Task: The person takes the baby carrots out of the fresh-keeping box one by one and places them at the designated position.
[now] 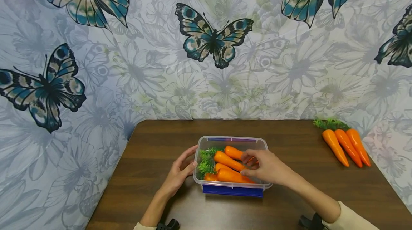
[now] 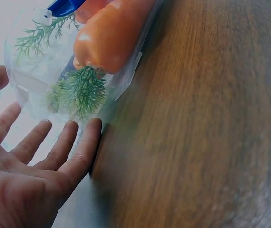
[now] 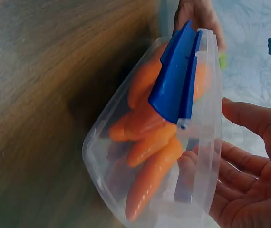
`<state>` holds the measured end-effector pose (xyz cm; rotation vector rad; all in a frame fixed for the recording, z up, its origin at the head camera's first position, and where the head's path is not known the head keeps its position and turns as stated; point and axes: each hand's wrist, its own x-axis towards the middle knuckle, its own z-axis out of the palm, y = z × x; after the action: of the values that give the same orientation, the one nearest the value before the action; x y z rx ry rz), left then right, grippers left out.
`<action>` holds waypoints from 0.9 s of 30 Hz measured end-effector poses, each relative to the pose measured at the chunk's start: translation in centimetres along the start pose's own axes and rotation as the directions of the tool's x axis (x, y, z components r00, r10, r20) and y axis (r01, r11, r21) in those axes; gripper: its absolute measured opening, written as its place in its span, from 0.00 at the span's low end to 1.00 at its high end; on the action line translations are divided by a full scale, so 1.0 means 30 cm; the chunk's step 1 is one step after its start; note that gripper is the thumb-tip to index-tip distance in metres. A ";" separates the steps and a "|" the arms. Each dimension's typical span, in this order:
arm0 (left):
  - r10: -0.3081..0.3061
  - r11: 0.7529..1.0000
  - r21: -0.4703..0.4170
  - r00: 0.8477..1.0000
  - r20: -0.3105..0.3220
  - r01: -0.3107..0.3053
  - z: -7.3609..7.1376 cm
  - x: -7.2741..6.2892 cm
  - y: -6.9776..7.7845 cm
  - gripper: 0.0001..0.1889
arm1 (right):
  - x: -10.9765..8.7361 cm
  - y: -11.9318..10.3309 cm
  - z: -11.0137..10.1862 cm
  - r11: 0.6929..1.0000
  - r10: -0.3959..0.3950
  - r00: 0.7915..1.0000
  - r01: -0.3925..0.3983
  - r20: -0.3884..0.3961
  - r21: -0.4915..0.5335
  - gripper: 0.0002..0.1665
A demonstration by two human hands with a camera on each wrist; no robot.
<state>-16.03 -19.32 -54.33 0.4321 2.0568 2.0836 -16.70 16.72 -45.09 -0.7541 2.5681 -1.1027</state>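
Wood-grained table (image 1: 293, 151), clear box (image 1: 236, 184), tapered carrots (image 1: 229, 161)

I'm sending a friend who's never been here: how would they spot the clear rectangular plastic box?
Find the dark brown wooden table, then the box near its middle, a left hand at its left side, a right hand over its right. Clear plastic and a blue front flap set it apart from the tapered orange carrots inside.
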 end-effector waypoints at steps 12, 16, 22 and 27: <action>0.021 1.000 -0.004 1.000 0.007 -0.021 0.007 0.002 0.005 0.31 | 0.042 -0.020 0.046 1.000 -0.028 0.992 0.029 0.120 -0.008 0.26; 0.022 1.000 -0.006 1.000 0.005 -0.022 0.007 0.002 0.006 0.31 | 0.052 -0.024 0.055 1.000 -0.010 0.987 0.010 0.161 0.003 0.26; 0.019 1.000 -0.002 1.000 0.002 -0.019 0.005 0.002 0.004 0.31 | 0.064 -0.029 0.060 1.000 -0.008 0.983 0.007 0.186 0.005 0.22; 0.020 1.000 0.001 1.000 0.001 -0.020 0.005 0.000 0.004 0.31 | 0.072 -0.026 0.065 1.000 -0.020 0.980 0.019 0.198 0.004 0.21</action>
<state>-15.98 -19.18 -54.22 0.4559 2.0611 2.0939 -17.42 13.90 -45.90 -0.8445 2.3977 -0.9824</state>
